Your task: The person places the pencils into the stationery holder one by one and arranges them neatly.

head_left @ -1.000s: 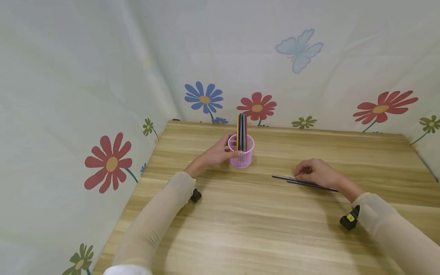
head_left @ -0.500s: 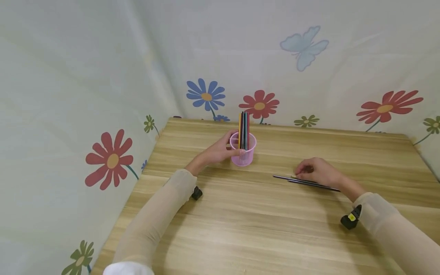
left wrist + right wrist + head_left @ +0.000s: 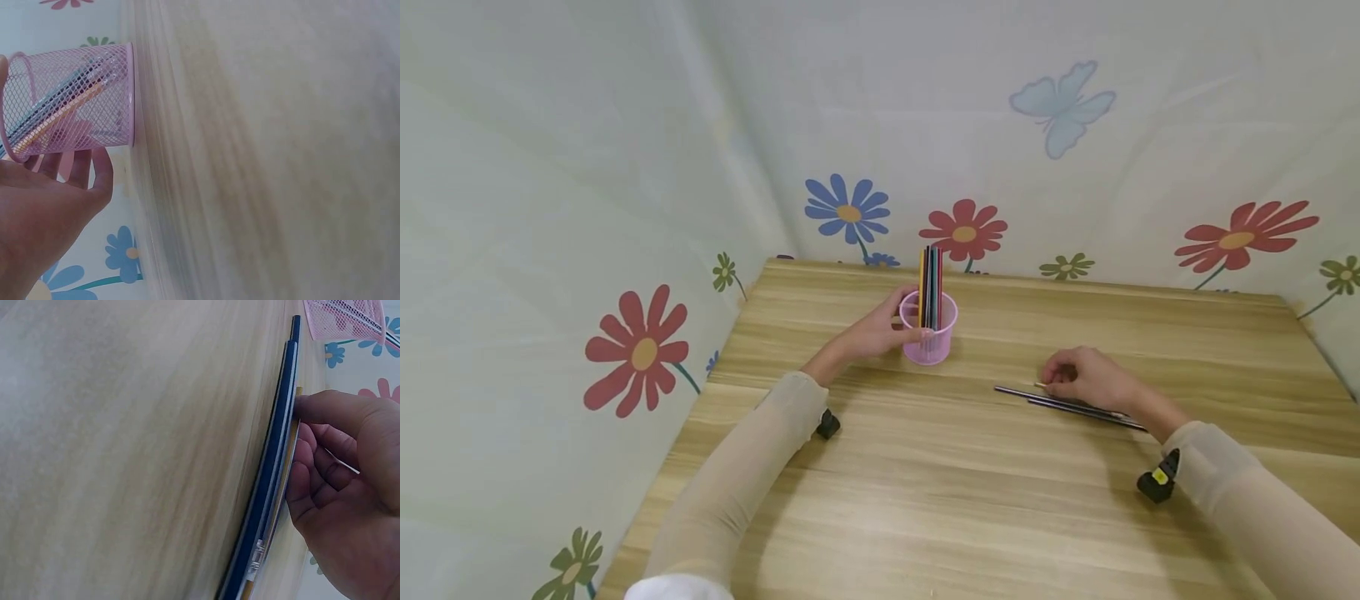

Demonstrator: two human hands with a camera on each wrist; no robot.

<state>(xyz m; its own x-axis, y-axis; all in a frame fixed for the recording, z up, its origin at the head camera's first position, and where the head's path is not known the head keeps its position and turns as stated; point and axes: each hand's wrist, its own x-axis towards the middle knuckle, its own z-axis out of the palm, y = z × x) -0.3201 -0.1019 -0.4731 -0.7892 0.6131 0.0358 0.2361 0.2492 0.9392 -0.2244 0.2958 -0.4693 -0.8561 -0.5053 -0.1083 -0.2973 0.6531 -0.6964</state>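
A pink mesh pencil cup [image 3: 927, 350] stands upright on the table with several coloured pencils [image 3: 930, 275] leaning in it. My left hand [image 3: 876, 332] holds the cup from its left side, thumb across the near wall and fingers behind. In the left wrist view, the fingers [image 3: 103, 172] lie against the mesh. Right of the cup, my right hand [image 3: 1093, 379] pinches a yellowish pencil [image 3: 291, 447] between thumb and curled fingers, low over the wood. Two dark blue pencils [image 3: 270, 447] lie side by side along it, right beside the fingertips.
The wood-grain table [image 3: 880, 492] reaches back to a pale cloth backdrop [image 3: 910, 100] printed with flowers and a butterfly. More of this cloth hangs along the left side. A small black camera [image 3: 1157, 483] is strapped at the right wrist, another black camera [image 3: 828, 424] at the left.
The dark pencils' right ends have swung slightly toward me, and the yellowish pencil's tip shows a little more beyond the right fingers. My left hand has kept its grip on the cup.
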